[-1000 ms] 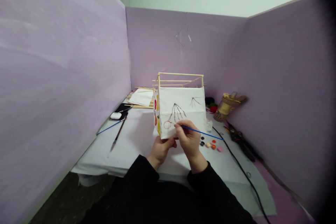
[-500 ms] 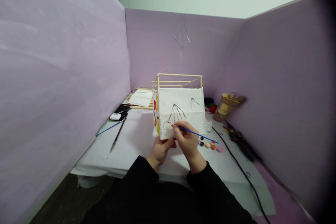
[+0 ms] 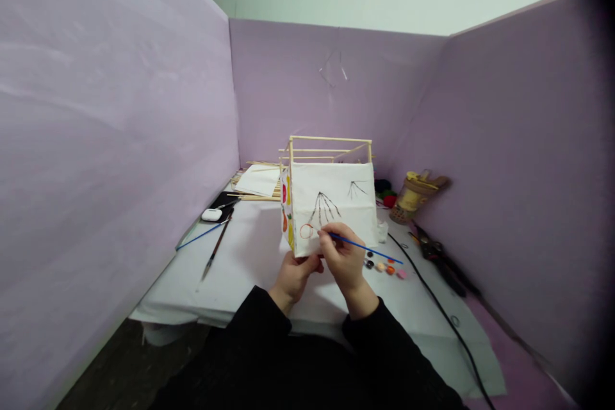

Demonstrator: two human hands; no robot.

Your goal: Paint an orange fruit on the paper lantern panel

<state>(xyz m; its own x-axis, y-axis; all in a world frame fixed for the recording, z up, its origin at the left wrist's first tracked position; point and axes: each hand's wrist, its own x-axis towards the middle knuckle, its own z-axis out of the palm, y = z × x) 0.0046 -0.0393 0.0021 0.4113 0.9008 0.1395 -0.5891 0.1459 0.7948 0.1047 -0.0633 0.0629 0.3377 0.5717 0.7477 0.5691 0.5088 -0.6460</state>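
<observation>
Compared with one second ago, the rear end of my blue brush (image 3: 368,248) sits slightly lower and stops just short of the black cable (image 3: 433,295); the box frame (image 3: 353,211) holds its position. My right hand (image 3: 343,256) pinches the brush near its bristles, fingers closed. My left hand (image 3: 294,275) grasps the frame's lower edge. The brush lies before the white panel: tip leftward, beside the red circle (image 3: 306,231); long axis sloping down rightward. Tip contact cannot be determined.
</observation>
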